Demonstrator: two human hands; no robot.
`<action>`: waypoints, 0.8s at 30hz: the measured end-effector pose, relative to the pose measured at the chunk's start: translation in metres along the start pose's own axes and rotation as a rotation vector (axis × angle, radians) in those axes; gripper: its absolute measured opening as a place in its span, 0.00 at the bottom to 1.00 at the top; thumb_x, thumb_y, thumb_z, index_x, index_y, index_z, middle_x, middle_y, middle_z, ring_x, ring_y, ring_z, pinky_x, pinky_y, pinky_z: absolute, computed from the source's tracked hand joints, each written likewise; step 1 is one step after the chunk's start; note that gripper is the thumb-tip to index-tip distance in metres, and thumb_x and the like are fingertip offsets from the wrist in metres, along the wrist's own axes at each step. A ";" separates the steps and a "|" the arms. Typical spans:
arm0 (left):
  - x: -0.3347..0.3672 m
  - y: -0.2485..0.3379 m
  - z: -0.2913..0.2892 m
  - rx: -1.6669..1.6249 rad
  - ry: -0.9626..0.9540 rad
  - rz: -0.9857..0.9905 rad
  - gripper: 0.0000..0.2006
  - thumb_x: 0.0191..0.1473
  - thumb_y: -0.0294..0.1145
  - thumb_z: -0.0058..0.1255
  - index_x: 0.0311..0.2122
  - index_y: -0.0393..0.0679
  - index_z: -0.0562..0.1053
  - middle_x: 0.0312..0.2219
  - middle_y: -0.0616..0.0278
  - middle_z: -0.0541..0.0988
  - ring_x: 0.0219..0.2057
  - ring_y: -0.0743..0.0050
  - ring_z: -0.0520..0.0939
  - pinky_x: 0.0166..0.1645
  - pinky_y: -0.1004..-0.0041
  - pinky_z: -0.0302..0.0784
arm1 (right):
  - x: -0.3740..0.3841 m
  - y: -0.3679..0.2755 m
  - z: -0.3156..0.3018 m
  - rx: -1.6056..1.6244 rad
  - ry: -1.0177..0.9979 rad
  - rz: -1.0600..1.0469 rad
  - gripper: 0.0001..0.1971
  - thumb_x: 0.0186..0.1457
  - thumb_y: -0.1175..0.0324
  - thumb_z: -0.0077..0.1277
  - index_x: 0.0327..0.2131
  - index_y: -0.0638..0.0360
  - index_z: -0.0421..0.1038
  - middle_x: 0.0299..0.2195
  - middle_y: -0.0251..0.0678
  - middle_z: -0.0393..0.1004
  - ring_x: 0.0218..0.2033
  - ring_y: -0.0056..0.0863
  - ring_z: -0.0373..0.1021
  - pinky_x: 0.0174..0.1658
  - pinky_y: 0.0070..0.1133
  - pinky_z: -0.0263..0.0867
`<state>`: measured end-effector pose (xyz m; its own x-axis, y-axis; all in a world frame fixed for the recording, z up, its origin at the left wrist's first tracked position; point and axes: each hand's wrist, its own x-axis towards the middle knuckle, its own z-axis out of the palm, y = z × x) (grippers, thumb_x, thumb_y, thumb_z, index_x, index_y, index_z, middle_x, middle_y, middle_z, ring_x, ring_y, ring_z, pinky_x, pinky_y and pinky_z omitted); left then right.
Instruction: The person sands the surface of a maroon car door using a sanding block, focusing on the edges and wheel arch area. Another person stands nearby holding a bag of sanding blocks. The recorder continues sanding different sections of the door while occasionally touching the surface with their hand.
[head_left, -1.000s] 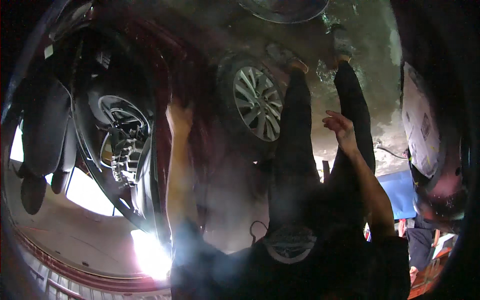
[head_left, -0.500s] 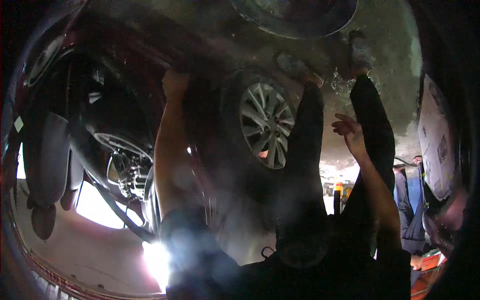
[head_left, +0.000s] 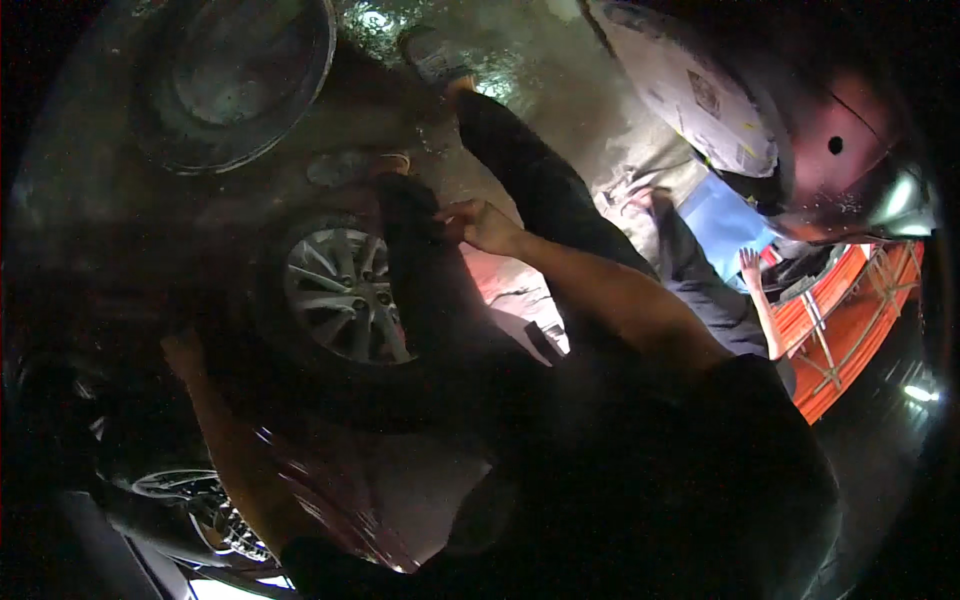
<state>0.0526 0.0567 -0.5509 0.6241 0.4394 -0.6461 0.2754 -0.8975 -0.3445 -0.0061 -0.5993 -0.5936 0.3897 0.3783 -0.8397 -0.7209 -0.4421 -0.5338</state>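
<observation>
My left hand [head_left: 183, 355] is at the dark body of a car, beside the wheel well; its fingers are lost in shadow. Next to it stands a wheel with a silver spoked rim [head_left: 342, 290], partly hidden behind my leg. My right hand [head_left: 490, 228] hangs over my dark trouser leg [head_left: 425, 240], fingers loosely stretched toward the left, and I see nothing in it. Below my left forearm, lit mechanical parts [head_left: 240, 530] show in an opening of the car.
A large loose tyre [head_left: 160, 120] lies at the upper left on wet ground [head_left: 540, 60]. To the right are a dark red car [head_left: 835, 185] with a pale covered panel [head_left: 680, 85], another person's hand [head_left: 750, 265], a blue sheet [head_left: 725, 225] and an orange barrier [head_left: 820, 365].
My view has swung to the right, bringing the other person and orange barrier further in. My right hand has come in toward my leg, its fingers less spread. The left stays by the car.
</observation>
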 end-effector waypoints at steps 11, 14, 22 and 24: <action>-0.245 0.079 -0.097 -0.288 0.105 -0.122 0.11 0.50 0.32 0.59 0.39 0.43 0.74 0.33 0.51 0.83 0.35 0.44 0.86 0.40 0.52 0.83 | -0.062 -0.089 -0.032 0.228 -0.154 -0.119 0.28 0.64 0.55 0.53 0.59 0.66 0.68 0.42 0.41 0.81 0.42 0.29 0.78 0.47 0.27 0.75; -0.321 0.102 -0.127 -0.235 0.053 -0.181 0.06 0.54 0.28 0.54 0.37 0.43 0.73 0.31 0.50 0.83 0.34 0.47 0.87 0.37 0.55 0.84 | -0.067 -0.125 -0.065 0.034 -0.201 -0.233 0.28 0.62 0.55 0.53 0.59 0.66 0.69 0.42 0.40 0.81 0.41 0.27 0.78 0.47 0.25 0.74; -0.436 0.088 -0.182 -0.310 0.073 -0.170 0.05 0.56 0.27 0.52 0.38 0.43 0.72 0.32 0.51 0.83 0.33 0.45 0.87 0.37 0.54 0.84 | -0.064 -0.235 -0.122 -0.293 -0.287 -0.381 0.18 0.65 0.69 0.48 0.55 0.64 0.74 0.41 0.39 0.83 0.39 0.26 0.77 0.47 0.25 0.72; -0.475 0.104 -0.201 -0.424 0.220 -0.220 0.06 0.56 0.27 0.52 0.39 0.43 0.71 0.32 0.50 0.83 0.32 0.44 0.86 0.36 0.52 0.83 | -0.109 -0.303 -0.069 -0.530 -0.376 -0.437 0.19 0.66 0.65 0.51 0.56 0.64 0.74 0.43 0.38 0.83 0.41 0.27 0.77 0.49 0.25 0.72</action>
<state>-0.0688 -0.2527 -0.1428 0.6442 0.6422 -0.4154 0.6607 -0.7409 -0.1206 0.2094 -0.5624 -0.3467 0.2864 0.8159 -0.5022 -0.1395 -0.4830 -0.8644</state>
